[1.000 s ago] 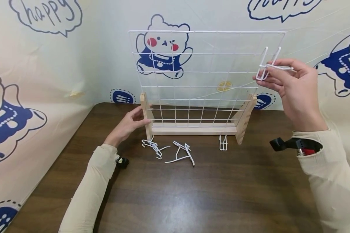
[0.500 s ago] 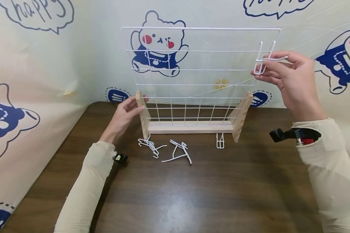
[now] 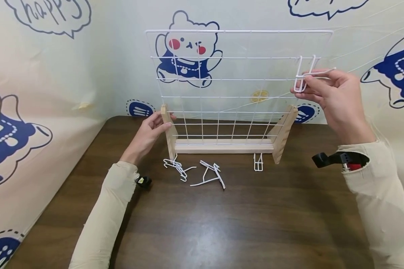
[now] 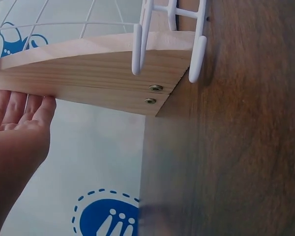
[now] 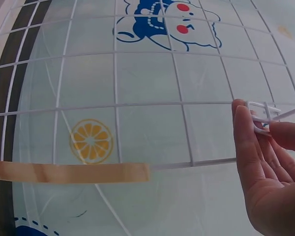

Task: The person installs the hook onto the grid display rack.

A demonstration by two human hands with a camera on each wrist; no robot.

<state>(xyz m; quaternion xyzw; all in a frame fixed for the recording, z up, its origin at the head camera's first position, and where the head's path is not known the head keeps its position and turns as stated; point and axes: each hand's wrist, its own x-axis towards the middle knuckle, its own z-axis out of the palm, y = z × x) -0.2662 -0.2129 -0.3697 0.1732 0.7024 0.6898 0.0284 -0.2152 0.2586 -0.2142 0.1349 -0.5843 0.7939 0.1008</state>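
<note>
Upright on the table stands a white wire grid rack on a wooden base. At the rack's left, my left hand grips the wooden upright, thumb in front and fingers behind. My right hand pinches a white wire hook between thumb and fingers at the grid's right side. The hook's two prongs point up and overlap the second wire from the top; its long arm sticks out to the right. In the right wrist view the fingers partly hide the hook.
More white wire hooks lie on the brown table: a tangled group by the left upright, another group right of it, and a single hook before the base's right end. A printed cloth hangs behind.
My right hand has lowered the hook slightly against the grid, its prong tips now about level with the second wire. The left hand has slid higher on the left upright.
</note>
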